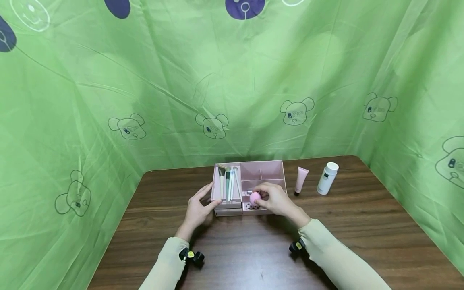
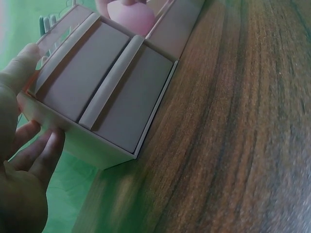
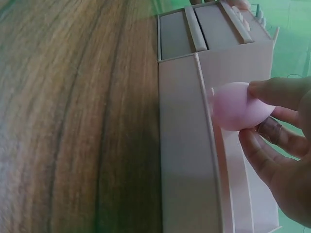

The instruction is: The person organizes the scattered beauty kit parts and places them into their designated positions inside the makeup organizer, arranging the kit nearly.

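Note:
A pink cosmetics organizer [image 1: 262, 167] stands on the table, with two drawers [image 2: 138, 92] at its left front. My left hand [image 1: 197, 209] holds its left front corner, the thumb on the upper front edge and the fingers against the side wall. Several makeup brushes [image 1: 227, 183] lie in the upper left tray. My right hand [image 1: 277, 199] pinches a round pink makeup sponge [image 3: 238, 108] between thumb and fingers. The sponge is over the organizer's front right compartment, where a dotted surface [image 1: 250, 206] shows. Whether it touches the compartment floor is hidden.
Right of the organizer, a pink tube [image 1: 301, 179] with a black cap stands on the brown wooden table [image 1: 250, 257]. Beside it is a white bottle [image 1: 327, 179]. Green curtain cloth [image 1: 246, 80] encloses the table's back and sides.

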### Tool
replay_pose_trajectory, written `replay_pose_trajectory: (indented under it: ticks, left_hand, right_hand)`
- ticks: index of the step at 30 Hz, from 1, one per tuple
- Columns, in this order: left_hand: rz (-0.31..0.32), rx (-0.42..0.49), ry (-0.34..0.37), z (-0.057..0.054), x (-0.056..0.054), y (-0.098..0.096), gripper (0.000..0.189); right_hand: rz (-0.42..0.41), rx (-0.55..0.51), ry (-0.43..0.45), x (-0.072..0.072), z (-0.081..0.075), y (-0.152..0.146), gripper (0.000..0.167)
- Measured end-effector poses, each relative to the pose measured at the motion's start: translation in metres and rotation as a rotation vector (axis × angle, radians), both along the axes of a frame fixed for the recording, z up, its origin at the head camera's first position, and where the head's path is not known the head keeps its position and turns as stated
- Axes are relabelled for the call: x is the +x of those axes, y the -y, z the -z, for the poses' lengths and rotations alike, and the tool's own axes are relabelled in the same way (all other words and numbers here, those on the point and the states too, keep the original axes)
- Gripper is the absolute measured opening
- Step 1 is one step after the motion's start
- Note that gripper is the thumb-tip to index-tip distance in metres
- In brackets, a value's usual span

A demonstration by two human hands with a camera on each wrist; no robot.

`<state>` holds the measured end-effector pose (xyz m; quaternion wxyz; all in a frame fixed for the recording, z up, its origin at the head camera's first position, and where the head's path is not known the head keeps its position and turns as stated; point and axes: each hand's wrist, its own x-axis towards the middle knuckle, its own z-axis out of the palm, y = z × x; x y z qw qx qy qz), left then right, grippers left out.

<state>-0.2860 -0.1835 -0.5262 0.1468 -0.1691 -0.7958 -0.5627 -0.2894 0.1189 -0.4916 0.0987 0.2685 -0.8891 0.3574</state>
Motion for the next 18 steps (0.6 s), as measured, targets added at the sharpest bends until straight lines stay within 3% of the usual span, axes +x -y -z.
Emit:
replay_pose_trajectory:
  ticks: [10,18]
  left_hand:
    - [-0.006,-0.003,0.024,0.000,-0.001,0.000,0.066]
    - [-0.005,0.014,0.022,0.001,-0.001,0.000,0.065]
  right_hand:
    - [0.003,0.005,0.026,-0.003,0.014,0.000,0.033]
    - [-0.010,-0.005,0.029,0.000,0.014,0.001,0.032]
